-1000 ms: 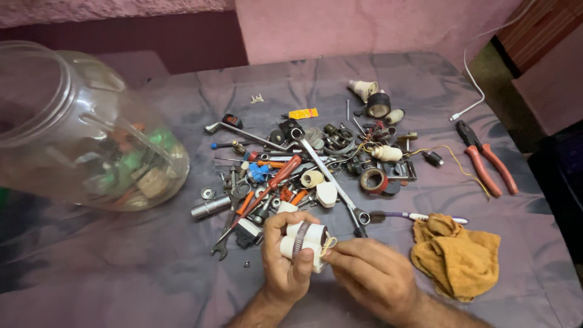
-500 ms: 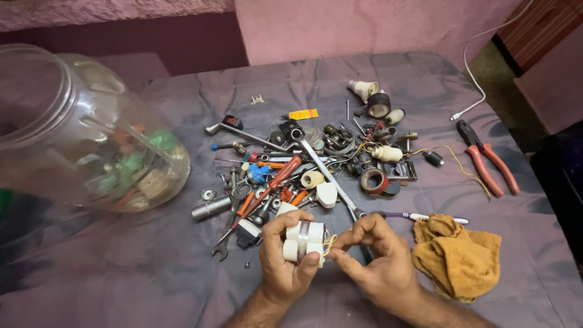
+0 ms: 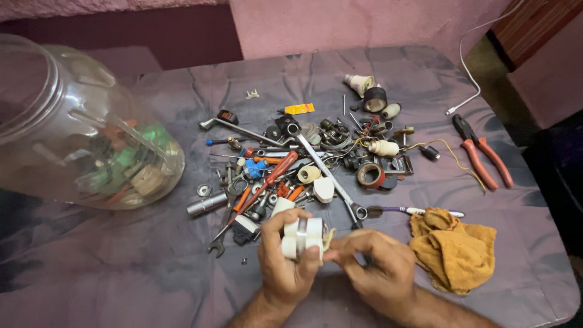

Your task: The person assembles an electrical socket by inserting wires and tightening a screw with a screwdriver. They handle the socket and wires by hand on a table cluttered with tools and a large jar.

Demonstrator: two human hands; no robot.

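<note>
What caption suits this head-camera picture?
Left hand grips a white fitting; right hand touches it beside scattered tools.

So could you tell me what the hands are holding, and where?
The left hand grips a white plastic fitting around its body; the right hand pinches its right end.

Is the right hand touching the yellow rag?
Apart. The head view shows purple cloth between the right hand and the yellow rag; that hand pinches at the white fitting instead.

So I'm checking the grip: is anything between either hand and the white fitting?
Nothing visible: the left hand wraps the white fitting directly, and the right hand pinches its side with bare fingers.
</note>
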